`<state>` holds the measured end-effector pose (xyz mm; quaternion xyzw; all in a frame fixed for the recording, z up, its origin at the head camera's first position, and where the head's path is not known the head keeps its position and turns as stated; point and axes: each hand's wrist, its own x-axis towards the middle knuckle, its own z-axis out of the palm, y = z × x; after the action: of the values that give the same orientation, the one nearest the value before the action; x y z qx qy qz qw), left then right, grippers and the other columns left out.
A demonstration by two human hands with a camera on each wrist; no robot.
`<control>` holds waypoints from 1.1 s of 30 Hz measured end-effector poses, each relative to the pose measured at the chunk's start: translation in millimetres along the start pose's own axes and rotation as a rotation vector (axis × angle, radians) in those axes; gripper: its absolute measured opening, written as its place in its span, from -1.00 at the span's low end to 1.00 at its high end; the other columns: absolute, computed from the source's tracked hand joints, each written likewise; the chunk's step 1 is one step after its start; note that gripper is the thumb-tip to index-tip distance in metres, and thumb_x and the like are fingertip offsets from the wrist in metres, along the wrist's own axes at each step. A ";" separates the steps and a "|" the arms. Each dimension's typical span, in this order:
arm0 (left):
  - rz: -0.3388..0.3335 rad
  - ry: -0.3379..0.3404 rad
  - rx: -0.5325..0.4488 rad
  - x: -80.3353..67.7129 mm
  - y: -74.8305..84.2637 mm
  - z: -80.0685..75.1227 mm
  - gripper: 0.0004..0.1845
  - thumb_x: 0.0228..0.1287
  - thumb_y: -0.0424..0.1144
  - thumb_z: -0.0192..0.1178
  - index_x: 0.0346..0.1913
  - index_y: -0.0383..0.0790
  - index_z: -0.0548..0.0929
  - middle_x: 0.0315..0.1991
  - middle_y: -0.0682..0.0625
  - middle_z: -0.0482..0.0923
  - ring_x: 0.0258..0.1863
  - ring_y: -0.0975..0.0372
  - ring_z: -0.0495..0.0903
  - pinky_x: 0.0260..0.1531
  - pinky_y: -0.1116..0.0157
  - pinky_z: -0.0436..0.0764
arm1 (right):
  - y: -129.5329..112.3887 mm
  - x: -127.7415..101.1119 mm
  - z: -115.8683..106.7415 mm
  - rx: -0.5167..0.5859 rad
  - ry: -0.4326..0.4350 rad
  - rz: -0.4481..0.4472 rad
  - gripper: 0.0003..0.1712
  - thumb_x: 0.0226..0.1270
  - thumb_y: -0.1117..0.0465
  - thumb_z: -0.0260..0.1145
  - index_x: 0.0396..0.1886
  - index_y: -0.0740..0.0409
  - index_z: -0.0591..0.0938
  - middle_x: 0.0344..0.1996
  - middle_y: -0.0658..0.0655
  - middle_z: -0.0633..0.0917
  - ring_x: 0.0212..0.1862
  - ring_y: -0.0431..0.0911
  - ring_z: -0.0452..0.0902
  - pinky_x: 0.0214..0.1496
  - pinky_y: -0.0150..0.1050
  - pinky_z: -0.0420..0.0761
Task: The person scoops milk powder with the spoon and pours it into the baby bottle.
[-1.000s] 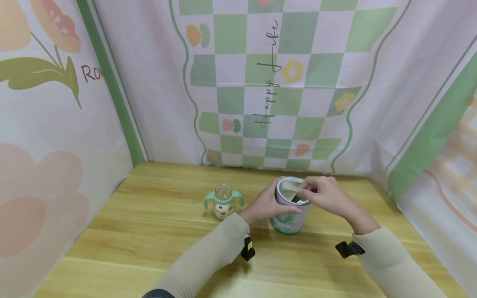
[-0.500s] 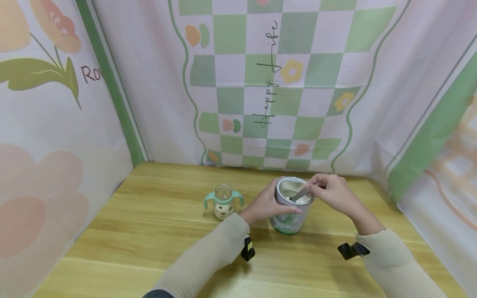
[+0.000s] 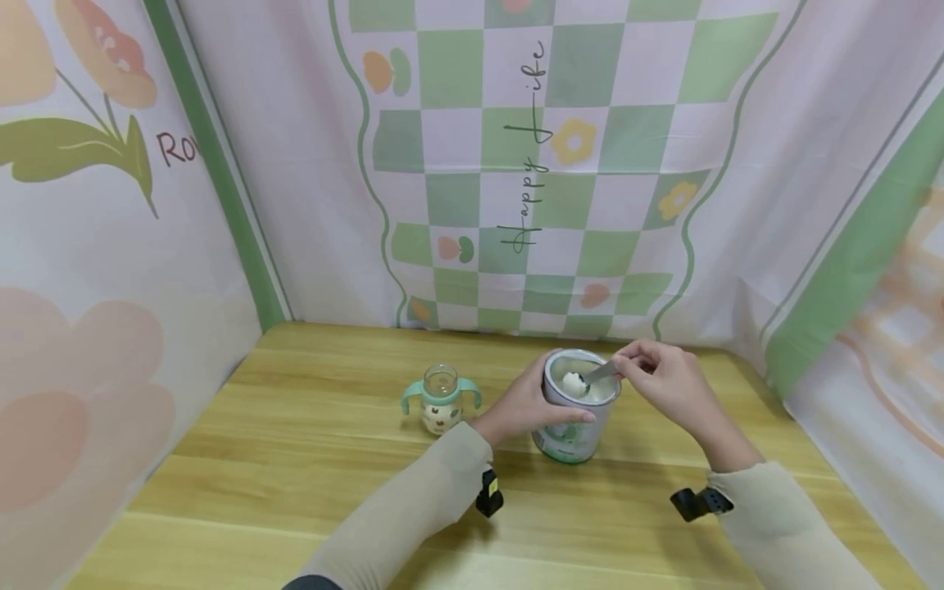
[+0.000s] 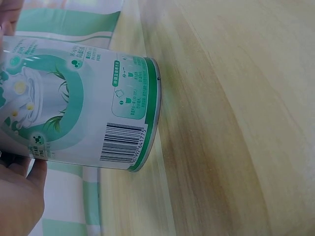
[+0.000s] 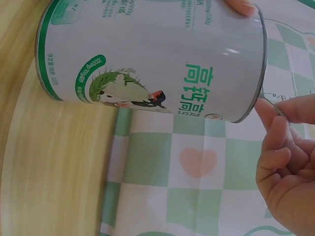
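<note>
A heaped load of white powder [image 3: 574, 383] now sits on the metal spoon [image 3: 602, 371] inside the mouth of the milk powder tin [image 3: 569, 442], where half a second ago the spoon's tip was down among the contents and no such heap showed; the digging appears to have worked, though the load has not cleared the tin. The right hand [image 3: 669, 381] pinches the spoon's handle at the right of the tin's rim; whether its fingertips touch the rim, I cannot tell. The left hand [image 3: 525, 403] grips the tin from its left, thumb across the near side, so the hands are apart. The tin is nearly upright over the wooden table [image 3: 243, 500]. To its left is a baby bottle [image 3: 442, 414] with green handles, its clear neck uppermost. Between bottle and tin lies the left hand, the chief obstruction on that side, its sleeve [image 3: 413, 492] close by the bottle's base. Beyond the tin hangs a checked curtain [image 3: 450, 65].
</note>
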<state>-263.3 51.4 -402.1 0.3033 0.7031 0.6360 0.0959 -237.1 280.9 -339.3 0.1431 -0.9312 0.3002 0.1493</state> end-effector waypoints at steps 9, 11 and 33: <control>-0.018 0.009 0.018 0.5 -2.3 0.3 -0.08 0.09 -0.17 0.56 0.47 0.05 0.25 0.23 0.18 0.44 0.17 0.31 0.48 0.17 0.24 0.46 | 2.5 -0.6 3.3 0.031 0.073 -0.022 -0.72 0.50 0.04 0.27 -0.26 0.14 0.71 -0.50 0.00 0.70 -0.62 -0.15 0.36 -0.62 -0.28 0.36; -0.014 0.009 0.029 2.6 -7.7 0.5 -0.08 0.09 -0.15 0.56 0.46 0.11 0.25 0.22 0.22 0.43 0.16 0.34 0.48 0.18 0.23 0.46 | 4.9 -0.3 3.0 0.067 0.071 0.000 -0.69 0.51 0.02 0.26 -0.24 0.17 0.71 -0.46 0.03 0.73 -0.63 -0.17 0.31 -0.62 -0.28 0.33; 0.024 0.010 0.023 -1.7 4.9 0.4 -0.11 0.10 -0.24 0.55 0.45 -0.07 0.27 0.22 0.16 0.44 0.16 0.35 0.48 0.18 0.25 0.46 | 3.7 -2.9 -1.1 0.277 0.040 0.181 -0.51 0.53 -0.05 0.21 -0.04 0.34 0.66 -0.31 0.08 0.78 -0.24 -0.18 0.61 -0.26 -0.40 0.53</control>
<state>-260.1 50.8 -397.9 0.3094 0.7070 0.6307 0.0812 -235.5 284.9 -341.4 0.0718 -0.8869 0.4406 0.1191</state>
